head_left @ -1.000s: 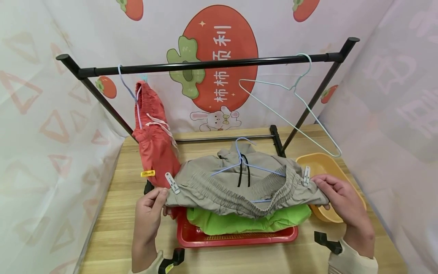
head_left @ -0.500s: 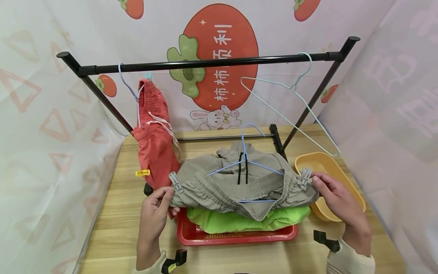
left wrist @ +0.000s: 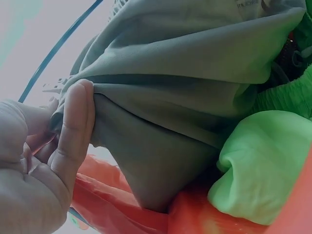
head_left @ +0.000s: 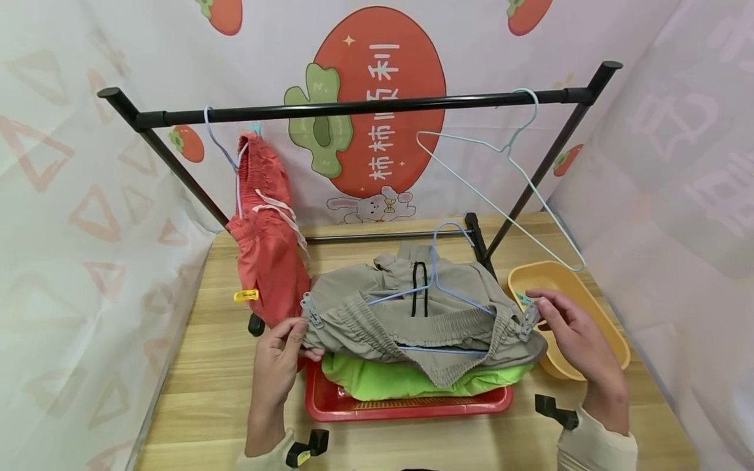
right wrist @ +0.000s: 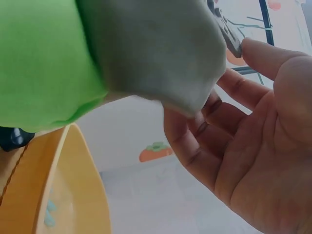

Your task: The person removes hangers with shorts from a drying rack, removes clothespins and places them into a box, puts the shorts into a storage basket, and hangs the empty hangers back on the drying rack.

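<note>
Grey drawstring pants [head_left: 353, 327] lie spread with their elastic waist toward me. A light-blue hanger [head_left: 434, 261] sits inside the waistband, its hook tilted to the right. Clothespins grip both waist corners, a left one [head_left: 312, 310] and a right one [head_left: 529, 322]. My left hand [head_left: 279, 363] pinches the left edge of the pants, thumb against fingers, just below its clothespin. At the other corner, my right hand [head_left: 580, 340] has thumb and index finger on the right clothespin. In the right wrist view, its other fingers [right wrist: 195, 141] curl beside the fabric corner.
Beneath the pants, bright green clothing [head_left: 412, 383] fills a red basket [head_left: 406, 414]. A black rack [head_left: 365, 106] bears red shorts [head_left: 268, 255] at left and a bare mint hanger [head_left: 501, 150] at right. A yellow tub [head_left: 612, 327] holds teal clothespins [head_left: 524, 298].
Both waist corners have shifted inward, and the hanger's hook has swung up and to the right. My right hand has moved from the fabric edge onto the right clothespin. The left keeps its pinch.
</note>
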Demonstrator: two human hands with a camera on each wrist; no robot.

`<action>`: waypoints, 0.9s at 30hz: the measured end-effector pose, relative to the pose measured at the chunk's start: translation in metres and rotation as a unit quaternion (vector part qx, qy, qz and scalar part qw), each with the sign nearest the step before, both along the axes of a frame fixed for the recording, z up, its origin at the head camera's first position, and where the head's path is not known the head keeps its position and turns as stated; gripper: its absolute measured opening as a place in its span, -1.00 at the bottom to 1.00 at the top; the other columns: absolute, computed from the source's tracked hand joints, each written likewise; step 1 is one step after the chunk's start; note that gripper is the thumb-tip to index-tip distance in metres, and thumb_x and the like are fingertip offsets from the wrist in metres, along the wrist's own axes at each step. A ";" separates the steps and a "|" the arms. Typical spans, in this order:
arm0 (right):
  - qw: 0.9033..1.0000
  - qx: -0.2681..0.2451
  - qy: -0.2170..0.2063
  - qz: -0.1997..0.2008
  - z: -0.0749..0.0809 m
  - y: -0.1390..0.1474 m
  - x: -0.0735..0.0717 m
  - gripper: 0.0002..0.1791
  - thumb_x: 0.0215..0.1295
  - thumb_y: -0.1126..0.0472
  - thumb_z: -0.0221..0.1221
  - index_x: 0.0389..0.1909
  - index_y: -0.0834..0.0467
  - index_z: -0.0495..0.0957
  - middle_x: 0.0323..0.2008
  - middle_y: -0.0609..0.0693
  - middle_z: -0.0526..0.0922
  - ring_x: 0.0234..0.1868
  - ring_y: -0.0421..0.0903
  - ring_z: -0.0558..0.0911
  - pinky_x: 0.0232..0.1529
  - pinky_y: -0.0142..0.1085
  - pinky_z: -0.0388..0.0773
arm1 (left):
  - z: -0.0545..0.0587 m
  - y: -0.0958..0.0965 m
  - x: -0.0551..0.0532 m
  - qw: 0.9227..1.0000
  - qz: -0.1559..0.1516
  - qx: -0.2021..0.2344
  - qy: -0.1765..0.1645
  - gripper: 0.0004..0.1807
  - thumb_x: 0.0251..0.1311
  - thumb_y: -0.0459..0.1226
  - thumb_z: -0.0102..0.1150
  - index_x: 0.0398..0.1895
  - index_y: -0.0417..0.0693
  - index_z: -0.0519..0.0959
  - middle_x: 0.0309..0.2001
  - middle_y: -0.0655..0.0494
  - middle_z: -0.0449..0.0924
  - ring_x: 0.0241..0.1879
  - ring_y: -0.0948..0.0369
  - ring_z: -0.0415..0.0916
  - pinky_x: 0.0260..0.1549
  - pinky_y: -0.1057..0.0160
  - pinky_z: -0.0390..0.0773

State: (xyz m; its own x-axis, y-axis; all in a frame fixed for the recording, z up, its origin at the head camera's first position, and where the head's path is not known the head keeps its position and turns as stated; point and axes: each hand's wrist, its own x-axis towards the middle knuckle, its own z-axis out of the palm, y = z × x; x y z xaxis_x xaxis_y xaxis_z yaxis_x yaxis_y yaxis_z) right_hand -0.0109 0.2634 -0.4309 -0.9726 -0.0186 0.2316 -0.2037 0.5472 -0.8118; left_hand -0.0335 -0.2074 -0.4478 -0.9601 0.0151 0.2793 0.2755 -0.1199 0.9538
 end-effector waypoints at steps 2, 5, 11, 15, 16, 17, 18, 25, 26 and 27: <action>1.000 -0.003 0.003 -0.001 -0.001 0.000 -0.001 -0.71 0.62 0.36 -0.02 0.20 0.29 0.56 -0.18 0.07 0.62 -0.23 -0.21 0.60 -0.18 -0.49 0.56 | -0.001 0.001 -0.001 1.000 0.002 -0.002 -0.004 -0.80 0.51 -0.52 -0.01 -0.13 -0.63 0.53 -0.46 -0.11 0.62 -0.58 0.20 0.67 -0.55 0.26 0.67; 1.000 0.002 0.004 -0.005 -0.002 0.001 -0.002 -0.73 0.59 0.36 0.02 0.14 0.28 0.60 -0.15 0.02 0.66 -0.23 -0.23 0.61 -0.18 -0.49 0.56 | -0.002 0.003 -0.002 1.000 0.009 -0.002 -0.016 -0.80 0.51 -0.50 0.01 -0.13 -0.62 0.53 -0.45 -0.10 0.62 -0.58 0.20 0.67 -0.54 0.25 0.67; 1.000 0.017 -0.023 -0.014 -0.002 0.004 0.000 -0.74 0.59 0.32 0.07 0.13 0.25 0.63 -0.12 -0.08 0.69 -0.20 -0.26 0.63 -0.15 -0.52 0.53 | -0.003 0.004 -0.004 0.999 0.021 -0.003 -0.029 -0.79 0.51 -0.49 0.02 -0.10 -0.62 0.53 -0.45 -0.09 0.62 -0.59 0.19 0.67 -0.54 0.24 0.67; 0.999 0.029 -0.038 -0.018 -0.002 0.006 0.002 -0.75 0.58 0.30 0.09 0.11 0.27 0.64 -0.13 0.01 0.70 -0.18 -0.28 0.63 -0.16 -0.55 0.52 | -0.005 0.004 -0.005 0.999 0.028 -0.010 -0.033 -0.79 0.51 -0.49 0.02 -0.09 -0.60 0.55 -0.46 -0.10 0.63 -0.60 0.19 0.66 -0.54 0.24 0.67; 0.999 0.033 -0.038 -0.018 -0.003 0.006 0.002 -0.76 0.57 0.30 0.10 0.10 0.28 0.64 -0.14 0.02 0.71 -0.18 -0.28 0.63 -0.16 -0.55 0.52 | -0.005 0.004 -0.005 0.999 0.030 -0.014 -0.033 -0.79 0.51 -0.49 0.02 -0.09 -0.59 0.55 -0.46 -0.10 0.63 -0.60 0.19 0.66 -0.54 0.24 0.67; 0.999 0.033 -0.038 -0.018 -0.003 0.005 0.003 -0.76 0.56 0.31 0.11 0.09 0.28 0.64 -0.15 0.02 0.71 -0.19 -0.28 0.63 -0.17 -0.55 0.52 | -0.005 0.004 -0.005 0.999 0.032 -0.018 -0.033 -0.80 0.51 -0.49 0.02 -0.10 -0.58 0.56 -0.47 -0.10 0.62 -0.60 0.19 0.66 -0.54 0.24 0.67; 0.999 0.031 -0.037 -0.017 -0.004 0.005 0.003 -0.77 0.56 0.31 0.11 0.09 0.27 0.65 -0.15 0.00 0.71 -0.18 -0.28 0.64 -0.17 -0.55 0.53 | -0.006 0.004 -0.005 0.999 0.034 -0.021 -0.035 -0.80 0.51 -0.48 0.02 -0.11 -0.57 0.56 -0.47 -0.11 0.62 -0.60 0.19 0.66 -0.54 0.24 0.67; 0.999 0.009 -0.010 -0.029 -0.009 0.004 0.003 -0.81 0.51 0.38 0.15 0.03 0.31 0.65 -0.18 -0.11 0.70 -0.18 -0.34 0.64 -0.15 -0.57 0.51 | -0.008 0.005 -0.006 0.998 0.035 -0.037 -0.038 -0.83 0.50 -0.48 0.05 -0.16 -0.52 0.58 -0.48 -0.11 0.59 -0.60 0.20 0.65 -0.55 0.25 0.67; 0.999 0.006 -0.006 -0.030 -0.010 0.004 0.003 -0.81 0.51 0.39 0.15 0.02 0.32 0.65 -0.18 -0.11 0.70 -0.18 -0.35 0.64 -0.14 -0.57 0.51 | -0.008 0.005 -0.006 0.998 0.036 -0.038 -0.039 -0.83 0.50 -0.48 0.05 -0.16 -0.52 0.58 -0.48 -0.11 0.59 -0.60 0.20 0.64 -0.55 0.26 0.67; 1.000 0.003 -0.003 -0.031 -0.010 0.004 0.003 -0.81 0.50 0.40 0.15 0.02 0.33 0.64 -0.17 -0.11 0.70 -0.18 -0.35 0.64 -0.14 -0.58 0.51 | -0.009 0.005 -0.006 0.998 0.036 -0.040 -0.040 -0.83 0.50 -0.48 0.05 -0.16 -0.51 0.58 -0.48 -0.11 0.59 -0.60 0.20 0.64 -0.55 0.26 0.67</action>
State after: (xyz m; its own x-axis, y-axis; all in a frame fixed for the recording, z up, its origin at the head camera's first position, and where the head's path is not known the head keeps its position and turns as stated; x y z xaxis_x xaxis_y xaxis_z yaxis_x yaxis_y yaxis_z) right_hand -0.0079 0.2674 -0.4410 -0.9735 0.0406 0.2252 -0.1637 0.5641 -0.8093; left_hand -0.0400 -0.2024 -0.4564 -0.9789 -0.0354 0.2014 0.2023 -0.0246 0.9790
